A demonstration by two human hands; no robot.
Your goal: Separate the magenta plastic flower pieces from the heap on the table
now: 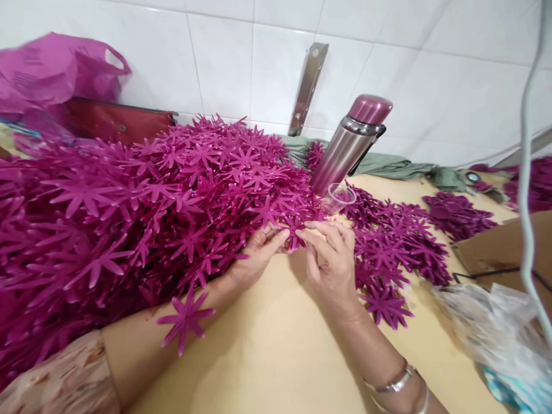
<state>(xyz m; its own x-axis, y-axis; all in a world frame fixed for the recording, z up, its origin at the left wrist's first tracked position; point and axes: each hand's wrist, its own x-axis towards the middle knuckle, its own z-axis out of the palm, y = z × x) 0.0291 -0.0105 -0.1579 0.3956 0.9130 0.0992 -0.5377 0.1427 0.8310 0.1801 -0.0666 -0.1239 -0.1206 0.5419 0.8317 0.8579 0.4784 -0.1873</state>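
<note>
Between my two hands is a magenta star-shaped artificial flower piece [295,234] with narrow petals. My left hand [263,250] pinches its left side between thumb and fingers. My right hand [331,253] is closed at its right side, the fingertips on the petals. To the left rises a big heap of similar magenta flower pieces [202,190], partly around my left forearm. One loose flower piece [186,321] rests on that forearm. Beyond my right hand lie smaller stacks of flower pieces [388,247]. Whether the held piece is one layer or several, I cannot tell.
A steel-and-purple thermos [345,149] stands behind a clear plastic cup [340,196]. At right are a cardboard box [504,244], a plastic bag [495,322] and a hanging pale cable [525,190]. A pink bag [56,69] and red pouch [121,121] lie back left.
</note>
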